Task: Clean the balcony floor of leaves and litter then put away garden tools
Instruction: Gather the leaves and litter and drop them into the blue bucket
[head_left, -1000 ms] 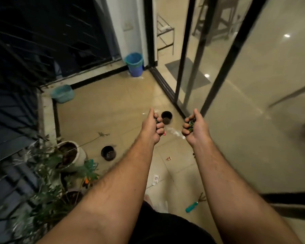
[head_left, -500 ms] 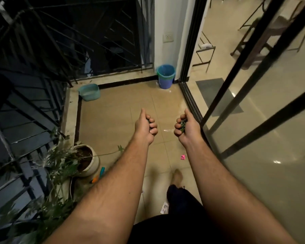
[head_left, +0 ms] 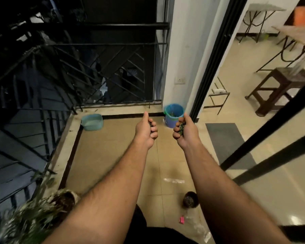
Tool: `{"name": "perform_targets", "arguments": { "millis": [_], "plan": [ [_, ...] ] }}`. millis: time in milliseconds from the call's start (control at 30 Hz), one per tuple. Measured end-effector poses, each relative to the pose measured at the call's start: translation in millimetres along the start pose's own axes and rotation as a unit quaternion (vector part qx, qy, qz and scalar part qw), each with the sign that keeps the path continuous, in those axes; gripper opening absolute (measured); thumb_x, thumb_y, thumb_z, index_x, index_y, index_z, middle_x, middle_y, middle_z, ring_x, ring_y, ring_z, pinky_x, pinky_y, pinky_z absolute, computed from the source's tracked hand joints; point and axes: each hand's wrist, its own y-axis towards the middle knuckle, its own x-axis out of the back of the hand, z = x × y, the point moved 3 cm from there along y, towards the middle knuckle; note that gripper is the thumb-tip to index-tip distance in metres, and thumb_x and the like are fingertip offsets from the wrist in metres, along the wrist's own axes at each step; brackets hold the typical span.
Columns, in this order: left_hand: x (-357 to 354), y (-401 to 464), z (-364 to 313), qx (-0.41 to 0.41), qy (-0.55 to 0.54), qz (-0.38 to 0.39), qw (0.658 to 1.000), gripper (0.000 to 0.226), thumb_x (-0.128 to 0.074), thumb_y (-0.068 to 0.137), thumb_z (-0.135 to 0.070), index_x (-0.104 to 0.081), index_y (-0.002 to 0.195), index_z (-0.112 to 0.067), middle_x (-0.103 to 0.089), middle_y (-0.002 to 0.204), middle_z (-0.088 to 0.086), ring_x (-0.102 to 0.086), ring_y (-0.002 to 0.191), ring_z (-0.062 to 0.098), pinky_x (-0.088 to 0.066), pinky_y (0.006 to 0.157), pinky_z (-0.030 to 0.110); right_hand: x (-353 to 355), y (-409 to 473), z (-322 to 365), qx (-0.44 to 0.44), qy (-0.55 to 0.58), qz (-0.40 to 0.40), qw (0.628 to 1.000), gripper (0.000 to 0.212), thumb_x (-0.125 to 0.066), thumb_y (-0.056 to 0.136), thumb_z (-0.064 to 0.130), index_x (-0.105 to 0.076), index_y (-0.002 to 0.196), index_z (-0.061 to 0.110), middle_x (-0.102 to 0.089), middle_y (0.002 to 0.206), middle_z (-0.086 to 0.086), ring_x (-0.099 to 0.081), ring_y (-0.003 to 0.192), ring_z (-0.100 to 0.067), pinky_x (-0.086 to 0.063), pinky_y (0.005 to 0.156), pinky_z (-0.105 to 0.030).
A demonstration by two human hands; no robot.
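Carrying two fistfuls of leaves toward the far corner, that is how I read the head view, the only one I have. My left hand (head_left: 147, 131) is curled tight around a small dark clump, thumb up, with only a sliver of green showing between the fingers; my right hand (head_left: 183, 131) is curled round a bigger bunch of leaves (head_left: 181, 128) that pokes out past the knuckles. I judge this stuff light, soft and crumbly, so it should crush rather than slip, but loose bits could sift out of a slack fist; cupping it from below with the fingers closed over the top looks like the safe hold. The blue bucket (head_left: 173, 114) stands in the corner by the white wall, beyond both hands, with something green already inside it, and I take it for the bin. A pale green tub (head_left: 92, 122) sits on the floor well to its left, near the railing (head_left: 102, 67). Nearer to me a small dark pot (head_left: 190, 201) lies on the tiles, with a pink scrap (head_left: 181, 219) and some clear wrapping just beside it, still to be picked up. A blurred potted plant (head_left: 42, 212) crowds the left edge. Nothing stands between my hands and the bucket; the sliding door frame (head_left: 213, 67) is close on the right.
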Motion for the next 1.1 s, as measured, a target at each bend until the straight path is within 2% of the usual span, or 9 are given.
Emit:
{"name": "perform_targets", "arguments": {
  "millis": [133,267,600,800,1100],
  "plan": [
    [-30.1,67.8,-33.1,-0.011,-0.005,-0.001,1.000,0.039,-0.046,0.102,-0.048,-0.042,0.074,-0.021,-0.039,0.060,-0.005,-0.027,0.040,0.005,-0.015,0.031,0.017,-33.0,63.0,29.3,0.004,0.006,0.001,1.000,0.033,-0.051,0.101,0.037,-0.050,0.075,0.017,-0.046,0.059,0.002,-0.036,0.044,-0.009,-0.019,0.034,-0.019],
    [-71.8,145.7,-72.6,-0.007,-0.017,0.029,0.999,0.040,-0.046,0.101,-0.048,-0.042,0.071,-0.022,-0.037,0.057,-0.006,-0.026,0.037,0.004,-0.014,0.030,0.018,-72.5,138.6,65.9,0.032,0.020,0.005,0.999,0.035,-0.050,0.101,0.035,-0.045,0.072,0.017,-0.046,0.061,-0.001,-0.037,0.043,-0.010,-0.020,0.034,-0.019],
    [-177.3,319.8,-207.3,0.004,0.069,0.110,0.991,0.041,-0.049,0.100,-0.048,-0.042,0.070,-0.023,-0.040,0.052,-0.006,-0.026,0.036,0.005,-0.015,0.030,0.018,-184.3,289.4,152.3,0.089,0.088,-0.048,0.991,0.033,-0.051,0.101,0.035,-0.047,0.074,0.017,-0.047,0.061,0.000,-0.037,0.045,-0.010,-0.021,0.036,-0.020],
    [-241.9,402.5,-215.5,0.044,0.080,0.156,0.984,0.040,-0.048,0.101,-0.048,-0.042,0.072,-0.022,-0.040,0.054,-0.006,-0.025,0.036,0.006,-0.014,0.031,0.018,-202.3,375.0,187.9,0.110,0.089,-0.079,0.987,0.033,-0.051,0.101,0.033,-0.047,0.074,0.016,-0.046,0.061,-0.001,-0.038,0.045,-0.011,-0.021,0.036,-0.021],
    [-324.6,519.5,-220.9,0.052,0.115,0.166,0.978,0.040,-0.047,0.102,-0.046,-0.042,0.071,-0.021,-0.042,0.054,-0.006,-0.026,0.038,0.006,-0.016,0.033,0.019,-192.0,503.6,254.4,0.119,0.072,-0.100,0.985,0.032,-0.052,0.101,0.032,-0.047,0.073,0.017,-0.047,0.061,0.000,-0.039,0.046,-0.011,-0.024,0.039,-0.021]
  ]
}}
